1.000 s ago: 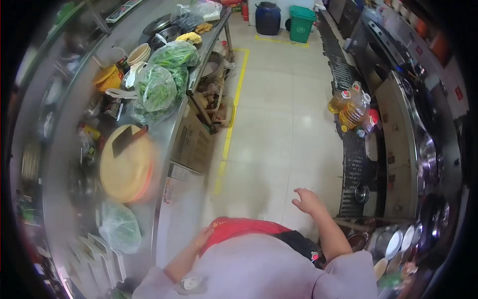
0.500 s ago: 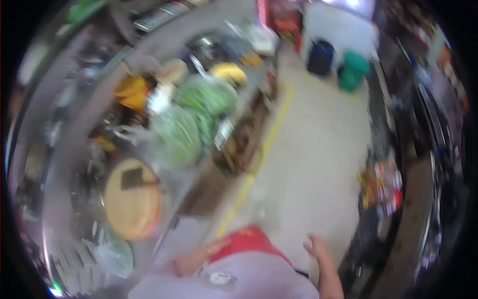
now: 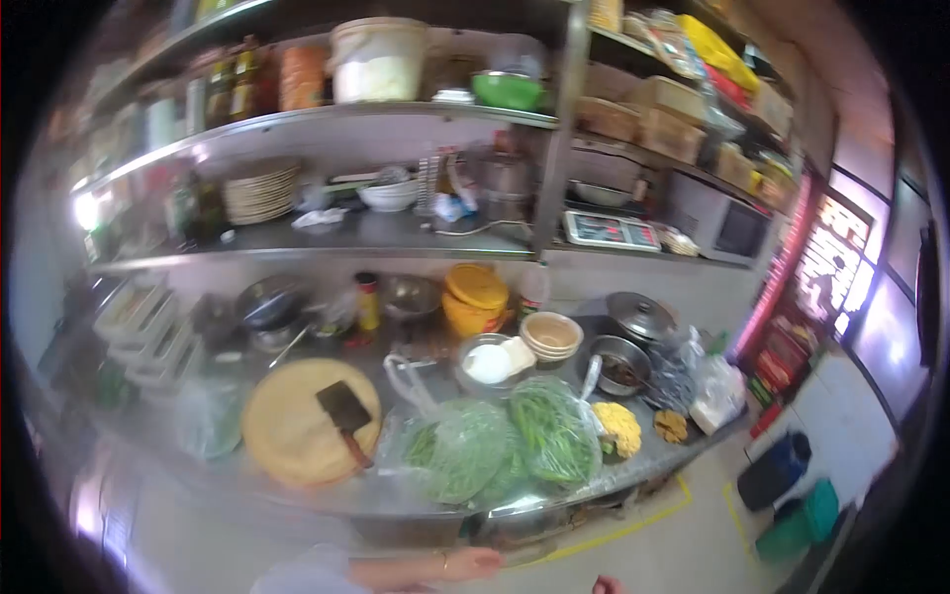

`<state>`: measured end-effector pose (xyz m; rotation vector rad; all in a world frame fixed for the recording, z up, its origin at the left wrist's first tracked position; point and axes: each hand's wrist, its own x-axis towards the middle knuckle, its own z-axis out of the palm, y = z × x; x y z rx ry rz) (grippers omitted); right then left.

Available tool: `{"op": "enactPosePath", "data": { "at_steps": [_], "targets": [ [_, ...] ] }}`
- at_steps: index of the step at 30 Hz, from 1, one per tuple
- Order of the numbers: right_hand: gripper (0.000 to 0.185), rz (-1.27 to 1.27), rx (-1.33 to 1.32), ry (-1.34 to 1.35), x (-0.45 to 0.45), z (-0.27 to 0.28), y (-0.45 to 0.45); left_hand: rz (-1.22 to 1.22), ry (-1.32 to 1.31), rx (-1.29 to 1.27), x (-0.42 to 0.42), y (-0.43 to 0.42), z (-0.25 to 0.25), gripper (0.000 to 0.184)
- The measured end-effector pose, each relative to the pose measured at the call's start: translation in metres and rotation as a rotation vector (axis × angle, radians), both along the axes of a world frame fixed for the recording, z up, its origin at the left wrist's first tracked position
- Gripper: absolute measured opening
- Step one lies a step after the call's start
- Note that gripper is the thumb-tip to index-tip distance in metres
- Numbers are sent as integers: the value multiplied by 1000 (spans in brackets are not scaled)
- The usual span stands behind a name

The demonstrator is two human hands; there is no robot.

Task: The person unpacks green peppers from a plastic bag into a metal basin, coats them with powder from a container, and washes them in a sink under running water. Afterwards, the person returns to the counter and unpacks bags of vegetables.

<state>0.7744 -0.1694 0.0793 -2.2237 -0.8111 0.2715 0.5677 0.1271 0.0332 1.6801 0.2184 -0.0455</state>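
My left hand (image 3: 473, 563) hangs low in front of the steel counter (image 3: 416, 509), its fingers stretched out and nothing in it. Only a small part of my right hand (image 3: 607, 585) shows at the bottom edge; it looks loosely open and bare. Nearest on the counter are clear plastic bags of green vegetables (image 3: 465, 450) and green beans or similar greens (image 3: 547, 426). To their left lies a round wooden chopping board (image 3: 282, 416) with a cleaver (image 3: 343, 408) on it. Neither hand touches these things.
Yellow cauliflower (image 3: 618, 431), a yellow tub (image 3: 475, 297), a lidded pot (image 3: 641, 317) and stacked bowls (image 3: 551, 335) stand on the counter. Shelves above hold plates (image 3: 261, 191), a white bucket (image 3: 378, 59) and a scale (image 3: 611, 231). Bins (image 3: 775, 471) stand on the floor at right.
My view has swung left and up, from the aisle floor to the counter and shelves. Both hands now sit lower in the view, the right mostly out of it.
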Motion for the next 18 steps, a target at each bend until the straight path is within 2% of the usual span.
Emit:
{"op": "enactPosePath", "data": {
  "at_steps": [2, 3, 4, 5, 6, 7, 9, 11, 12, 13, 15, 16, 18],
  "targets": [
    [30, 130, 139, -167, 64, 28, 56, 244, 9, -207, -5, 6, 25, 39],
    [30, 197, 243, -270, 95, 42, 87, 421, -107, -319, 6, 9, -52, 29],
    [23, 168, 440, -330, 104, 83, 125, 505, -154, -238, -3, 16, -26, 26],
    [13, 176, 423, -361, 111, 119, 160, 582, -198, -160, -24, 7, 29, 24],
    [16, 258, 496, -534, 110, 158, 197, 657, -239, -91, -43, 1, 67, 21],
    [20, 339, 566, -708, 103, 197, 232, 740, -281, -141, -57, 4, 79, 19],
    [25, 532, 744, -736, 65, 275, 298, 893, -377, -233, -86, 22, 95, 17],
    [32, 682, 802, -991, 25, 341, 359, 1112, -300, -285, -121, 50, 110, 20],
    [34, 742, 820, -1109, 2, 373, 384, 1215, -266, -162, -139, 65, 126, 21],
    [36, 763, 814, -1211, -14, 398, 413, 1311, -232, -34, -157, 83, 138, 22],
    [36, 742, 800, -1370, -46, 452, 473, 1410, -390, -96, -190, 129, 129, 23],
    [34, 702, 830, -1399, -60, 479, 507, 1449, -381, -77, -205, 150, 135, 24],
    [37, 490, 741, -1455, -78, 533, 574, 1513, -362, -33, -238, 193, 154, 25]
  ]
}}
